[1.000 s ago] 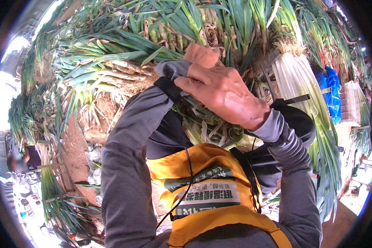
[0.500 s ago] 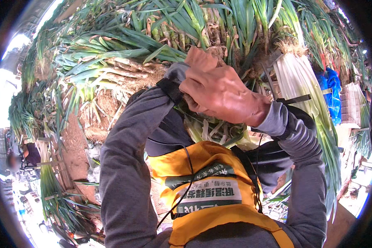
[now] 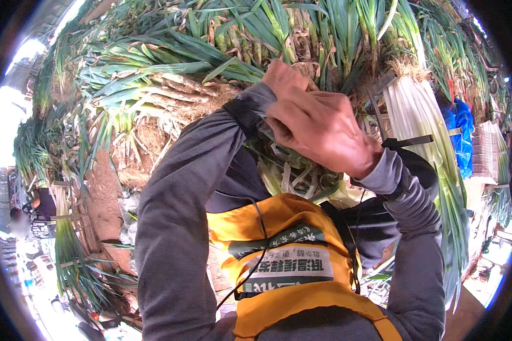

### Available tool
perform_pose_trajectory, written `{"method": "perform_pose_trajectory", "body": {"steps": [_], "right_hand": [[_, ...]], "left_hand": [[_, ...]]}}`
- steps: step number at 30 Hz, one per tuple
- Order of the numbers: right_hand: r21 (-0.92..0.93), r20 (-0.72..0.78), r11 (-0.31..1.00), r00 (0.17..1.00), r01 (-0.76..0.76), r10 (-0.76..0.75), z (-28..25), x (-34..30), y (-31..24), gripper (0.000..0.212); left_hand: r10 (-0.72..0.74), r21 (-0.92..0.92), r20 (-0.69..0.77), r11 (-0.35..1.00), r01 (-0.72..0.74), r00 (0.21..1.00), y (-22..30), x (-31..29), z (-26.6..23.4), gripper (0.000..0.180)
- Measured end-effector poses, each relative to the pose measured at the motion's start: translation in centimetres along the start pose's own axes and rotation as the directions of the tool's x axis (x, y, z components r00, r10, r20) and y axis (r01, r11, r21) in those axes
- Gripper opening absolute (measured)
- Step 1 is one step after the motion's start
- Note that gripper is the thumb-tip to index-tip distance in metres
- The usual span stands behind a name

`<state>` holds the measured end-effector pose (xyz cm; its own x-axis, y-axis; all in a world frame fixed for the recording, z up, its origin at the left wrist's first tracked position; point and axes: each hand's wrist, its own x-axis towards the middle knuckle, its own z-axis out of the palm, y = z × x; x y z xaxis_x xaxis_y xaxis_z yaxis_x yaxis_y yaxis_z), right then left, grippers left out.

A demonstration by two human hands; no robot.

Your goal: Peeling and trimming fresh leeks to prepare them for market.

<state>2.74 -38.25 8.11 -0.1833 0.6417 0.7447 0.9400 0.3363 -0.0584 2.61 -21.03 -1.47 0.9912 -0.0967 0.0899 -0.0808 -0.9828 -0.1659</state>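
My right hand (image 3: pixel 327 128) crosses in front of my left hand (image 3: pixel 285 78), at the near edge of a pile of leeks or big green onions (image 3: pixel 182 91). Curled fingers close my right hand, but whatever it grips is hidden and partly blurred. Only the back of my left hand shows; its fingers are behind the right one. Below both hands, torn leaves and peelings (image 3: pixel 301 173) lie between my legs. Rooty stalk ends of the pile are close beyond my hands.
To the right, a bundle of peeled white-stemmed leeks (image 3: pixel 412 113) lies by a dark metal frame (image 3: pixel 407 141). A blue plastic bag (image 3: pixel 459 136) is further right. Another bundle (image 3: pixel 68 238) rests at the left beside bare brown ground (image 3: pixel 104 210). A yellow apron (image 3: pixel 290 227) covers my lap.
Both hands have shifted slightly to the right together, and the right wrist has tilted a little. The whole view has moved slightly too. The leek piles look the same.
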Motion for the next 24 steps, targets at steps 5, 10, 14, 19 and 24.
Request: {"method": "perform_pose_trajectory", "body": {"steps": [5, 10, 14, 19, 24], "right_hand": [[0.061, 0.098, 0.998, 0.995, -0.012, 0.006, -0.5, 1.1, -0.3, 0.035], [0.000, 0.205, 1.000, 0.979, 0.014, -0.014, 0.7, 2.1, -1.5, 0.028], [-0.114, 0.371, 0.993, 0.926, -0.028, 0.069, 1.6, 2.1, -1.8, 0.019], [-0.088, 0.337, 0.994, 0.941, 0.058, -0.025, 2.9, 2.6, -1.2, 0.005], [0.065, 0.253, 0.996, 0.967, -0.057, 0.039, 3.3, 2.0, -0.6, 0.014]], "left_hand": [[-0.035, 0.065, 0.063, 0.997, 0.031, 0.997, -0.2, 0.4, 0.4, 0.015], [-0.011, 0.125, 0.083, 0.992, 0.001, 0.996, -0.6, 0.8, 1.7, 0.013], [0.003, 0.168, 0.021, 0.986, -0.007, 1.000, -0.3, 0.7, 2.8, 0.011], [-0.041, 0.234, 0.089, 0.972, 0.019, 0.995, -0.9, -0.2, 3.6, 0.010], [-0.068, 0.182, 0.224, 0.983, 0.027, 0.972, -0.5, 0.2, 2.6, 0.013]]}}
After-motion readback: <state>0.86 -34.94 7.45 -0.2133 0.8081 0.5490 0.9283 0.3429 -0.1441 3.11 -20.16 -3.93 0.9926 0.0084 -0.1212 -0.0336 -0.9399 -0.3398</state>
